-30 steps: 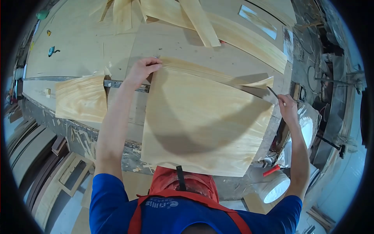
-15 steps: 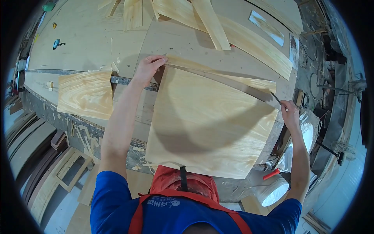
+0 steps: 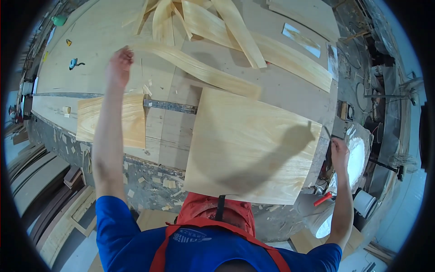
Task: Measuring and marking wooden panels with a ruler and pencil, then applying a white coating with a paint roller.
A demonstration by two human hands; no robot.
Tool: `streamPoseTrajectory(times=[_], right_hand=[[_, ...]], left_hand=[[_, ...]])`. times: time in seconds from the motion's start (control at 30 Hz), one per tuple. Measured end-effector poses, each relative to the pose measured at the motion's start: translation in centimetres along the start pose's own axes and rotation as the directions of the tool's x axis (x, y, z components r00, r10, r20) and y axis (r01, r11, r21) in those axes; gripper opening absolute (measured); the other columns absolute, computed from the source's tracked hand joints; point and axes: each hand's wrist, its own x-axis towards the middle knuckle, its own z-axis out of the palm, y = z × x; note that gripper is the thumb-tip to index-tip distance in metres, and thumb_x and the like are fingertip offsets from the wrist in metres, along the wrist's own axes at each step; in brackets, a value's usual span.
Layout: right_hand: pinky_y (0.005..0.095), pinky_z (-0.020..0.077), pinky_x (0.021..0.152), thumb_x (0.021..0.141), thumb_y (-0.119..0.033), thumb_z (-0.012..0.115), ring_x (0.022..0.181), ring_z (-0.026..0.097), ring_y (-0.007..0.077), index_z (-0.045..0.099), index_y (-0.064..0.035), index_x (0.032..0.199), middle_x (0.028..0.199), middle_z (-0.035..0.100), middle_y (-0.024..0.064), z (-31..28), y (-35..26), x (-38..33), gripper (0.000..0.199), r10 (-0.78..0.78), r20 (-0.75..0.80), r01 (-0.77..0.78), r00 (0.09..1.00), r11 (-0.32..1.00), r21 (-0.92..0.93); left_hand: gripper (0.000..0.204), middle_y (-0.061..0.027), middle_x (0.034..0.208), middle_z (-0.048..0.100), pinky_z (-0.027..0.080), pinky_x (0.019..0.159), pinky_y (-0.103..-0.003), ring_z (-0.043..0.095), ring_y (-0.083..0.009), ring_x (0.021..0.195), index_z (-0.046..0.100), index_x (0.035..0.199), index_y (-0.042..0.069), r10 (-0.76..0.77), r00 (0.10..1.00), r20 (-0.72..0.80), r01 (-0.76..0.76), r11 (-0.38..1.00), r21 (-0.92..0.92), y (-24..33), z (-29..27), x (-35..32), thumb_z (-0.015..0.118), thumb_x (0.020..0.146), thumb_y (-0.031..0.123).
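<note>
My left hand (image 3: 121,67), slightly blurred, is closed at the left end of a long, narrow wood veneer strip (image 3: 199,71). The strip trails to the right above the bench, beyond the far edge of a large pale veneer sheet (image 3: 251,149). That sheet lies flat in front of me, its near edge against my red apron. My right hand (image 3: 340,154) grips a thin dark knife (image 3: 327,132) just off the sheet's right edge, the blade pointing up and away. My left forearm passes over a smaller grained veneer piece (image 3: 133,120).
More veneer strips (image 3: 240,34) lie at the far side of the bench. A dark metal straightedge (image 3: 170,106) runs between the two sheets. On the right are a white-coated tray (image 3: 355,158), a red-handled tool (image 3: 322,199) and a white bucket (image 3: 364,202). Scraps litter the bench's near edge.
The narrow strip has come away from the large sheet's far edge and moved left with my left hand. My right hand has lowered slightly with the knife.
</note>
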Motion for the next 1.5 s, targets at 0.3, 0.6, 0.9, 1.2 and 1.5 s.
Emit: streamPoseTrajectory(times=[0.3, 0.6, 0.9, 1.2, 1.5], right_hand=[[0.0329, 0.0539, 0.075, 0.092, -0.002, 0.064, 0.082, 0.069, 0.0241, 0.071, -0.0009, 0.107, 0.093, 0.068, 0.0135, 0.2, -5.1, -3.0, 0.017, 0.005, -0.083, 0.015, 0.997, 0.972, 0.234], [0.0318, 0.0536, 0.08, 0.092, -0.003, 0.065, 0.088, 0.07, 0.0239, 0.071, -0.0005, 0.107, 0.095, 0.069, 0.0142, 1.1, -10.9, -9.5, 0.016, 0.078, -0.128, -0.035, 0.989, 0.952, 0.305], [0.0282, 0.0528, 0.075, 0.093, -0.003, 0.066, 0.081, 0.066, 0.0146, 0.072, 0.0, 0.108, 0.092, 0.069, 0.007, 3.8, -20.0, -15.6, 0.017, 0.388, -0.135, -0.319, 0.912, 0.876, 0.363], [0.0297, 0.0569, 0.076, 0.095, -0.013, 0.065, 0.082, 0.064, 0.0132, 0.067, 0.0052, 0.118, 0.092, 0.065, 0.0054, 6.8, -31.6, -13.2, 0.029, 0.648, 0.293, -0.558, 0.703, 0.246, 0.793], [0.0335, 0.062, 0.071, 0.097, -0.011, 0.062, 0.073, 0.061, 0.0124, 0.064, 0.0079, 0.117, 0.085, 0.059, 0.0047, 10.9, -40.1, 1.9, 0.028, 0.491, 0.612, -0.673, 0.62, -0.069, 0.737]], left_hand=[[0.036, -0.0079, 0.1, 0.07, 0.054, 0.083, -0.03, 0.068, -0.0173, 0.095, 0.061, 0.126, -0.006, 0.275, 0.961, -0.017, -0.229, 0.833, 0.503, 11.5, 0.3, -3.0, 0.062, 0.098, 0.016], [0.032, -0.0113, 0.098, 0.074, 0.055, 0.081, -0.034, 0.071, -0.0214, 0.093, 0.073, 0.111, 0.005, 0.511, 0.849, 0.133, -0.265, 0.194, 0.945, 17.8, 4.4, 4.3, 0.067, 0.09, 0.028], [0.032, -0.0195, 0.107, 0.074, 0.055, 0.089, -0.044, 0.071, -0.0353, 0.101, 0.075, 0.106, 0.008, 0.615, 0.775, 0.144, -0.123, -0.077, 0.989, 19.0, 5.3, 23.7, 0.06, 0.088, 0.031], [0.039, -0.022, 0.117, 0.071, 0.055, 0.093, -0.045, 0.069, -0.0352, 0.111, 0.075, 0.109, 0.005, 0.389, 0.909, 0.149, 0.123, -0.592, 0.796, 20.7, -0.7, 42.0, 0.058, 0.088, 0.033], [0.047, -0.0158, 0.117, 0.069, 0.051, 0.092, -0.038, 0.066, -0.0267, 0.106, 0.063, 0.128, 0.006, 0.475, 0.636, 0.609, -0.468, -0.391, 0.793, 10.1, 0.7, 32.2, 0.062, 0.098, 0.041]])
